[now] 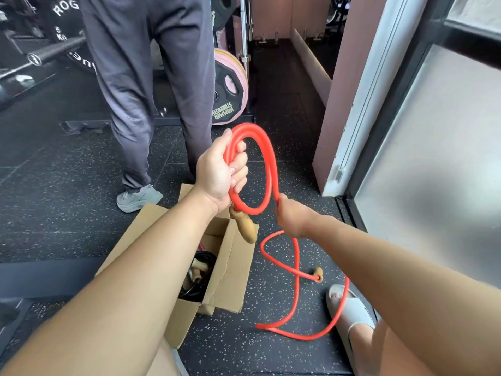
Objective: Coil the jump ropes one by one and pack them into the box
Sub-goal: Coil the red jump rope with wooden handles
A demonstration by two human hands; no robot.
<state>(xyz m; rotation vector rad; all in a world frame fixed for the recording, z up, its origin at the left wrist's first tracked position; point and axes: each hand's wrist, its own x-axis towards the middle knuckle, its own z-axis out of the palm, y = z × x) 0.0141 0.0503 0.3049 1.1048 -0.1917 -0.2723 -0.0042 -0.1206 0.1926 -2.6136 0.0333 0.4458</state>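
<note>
A red jump rope (267, 169) forms two loops in the air above the floor. My left hand (221, 172) grips the loops on their left side, and one wooden handle (244, 226) hangs just below that fist. My right hand (291, 215) pinches the rope at the loops' lower right. The rest of the rope trails down to the floor, where the second wooden handle (318, 274) lies. Below my left arm stands an open cardboard box (233, 270) with a dark coiled rope (200, 270) and pale handles inside.
Another person in grey trousers (135, 77) stands just beyond the box, one grey shoe by its flap. Weight plates (230, 88) and a barbell rack sit behind. A frosted glass door (433, 158) lines the right side. My sandalled foot (349, 308) is beside the trailing rope.
</note>
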